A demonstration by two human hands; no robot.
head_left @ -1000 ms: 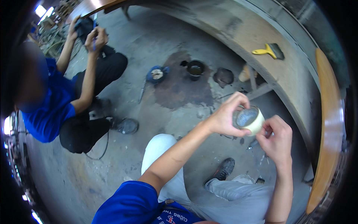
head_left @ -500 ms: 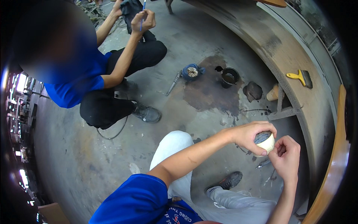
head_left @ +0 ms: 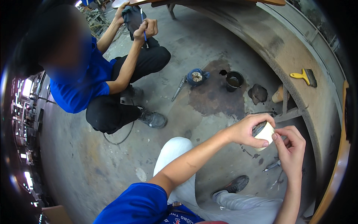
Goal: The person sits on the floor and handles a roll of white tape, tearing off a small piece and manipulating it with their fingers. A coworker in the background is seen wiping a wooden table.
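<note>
Left hand (head_left: 247,130) grips the tape roll (head_left: 265,136) by opposite sides, apparently steadying it, while the right hand (head_left: 291,146) pinches its outer face. Roll held above floor (head_left: 119,164), near the inner edge of the curved counter (head_left: 278,48).

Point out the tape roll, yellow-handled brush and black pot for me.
Tape roll (head_left: 266,135), head view: cream outer side.
Yellow-handled brush (head_left: 304,77), head view: broad end of handle.
Black pot (head_left: 231,89), head view: outer wall.

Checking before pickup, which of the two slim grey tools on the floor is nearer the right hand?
The grey tool lying just below the right hand in this view; the other grey tool lies beside the round blue container.
</note>
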